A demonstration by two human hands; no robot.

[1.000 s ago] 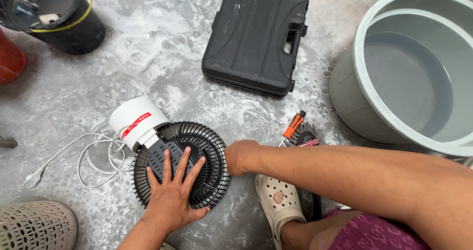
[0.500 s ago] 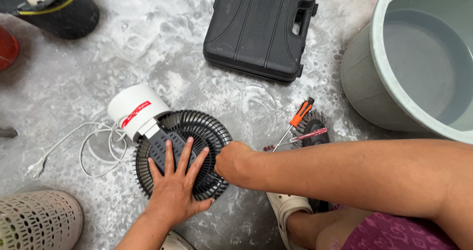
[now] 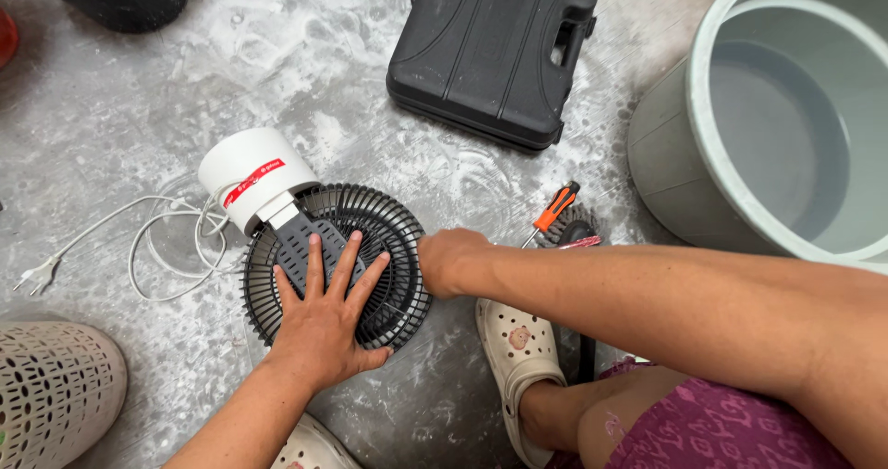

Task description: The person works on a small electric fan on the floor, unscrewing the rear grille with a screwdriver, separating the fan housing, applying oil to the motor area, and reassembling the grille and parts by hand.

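Left hand: the left hand (image 3: 324, 326) lies flat with fingers spread on the black fan grille (image 3: 335, 265), an open grip pressing down rather than grasping.
Right hand: the right hand (image 3: 450, 261) is curled at the grille's right rim; whether its grip closes on the rim I cannot tell, since the fingers are hidden.
Fan grille: lies face down on the concrete floor (image 3: 185, 80), directly under the left grip and touching the right one.
Motor housing: the white motor housing (image 3: 248, 175) sits just beyond the left fingertips, up and to the left.
Axis: the fan's long axis runs from the grille's middle toward the housing, pointing away and left.
Cord: a white cord (image 3: 139, 238) loops left of the left grip.
Screwdriver: an orange-handled screwdriver (image 3: 553, 212) lies just beyond the right grip.
Farther: a black tool case (image 3: 490, 48), then a grey tub (image 3: 786, 117) to the right.
Risk: uneven pressure could, I judge, bend thin ribs or let the grille slide on the dusty floor.
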